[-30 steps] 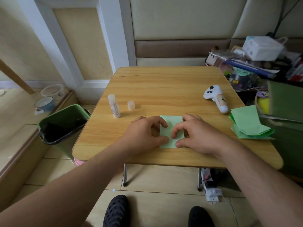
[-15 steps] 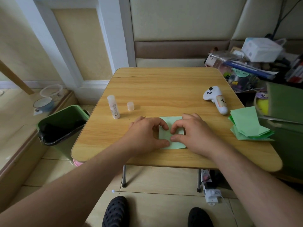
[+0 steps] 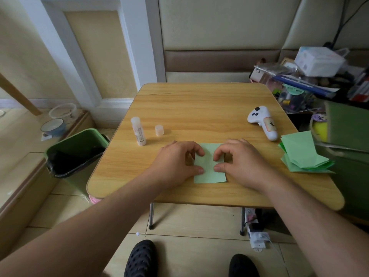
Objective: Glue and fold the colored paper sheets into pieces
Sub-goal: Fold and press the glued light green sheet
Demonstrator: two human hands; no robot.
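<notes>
Wooden table — folding under way.
Both hands, left hand and right hand, press curled fingertips on the green paper sheet at 6 o'clock; glue stick at 10 — stack of green sheets at 3.

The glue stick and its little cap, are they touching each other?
Apart. The head view shows bare table between the upright glue stick and its cap.

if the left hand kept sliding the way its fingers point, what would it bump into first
Its fingers point right, across the green paper sheet, so the left hand would likely meet the right hand first; the fingertips sit close together over the sheet.
</notes>
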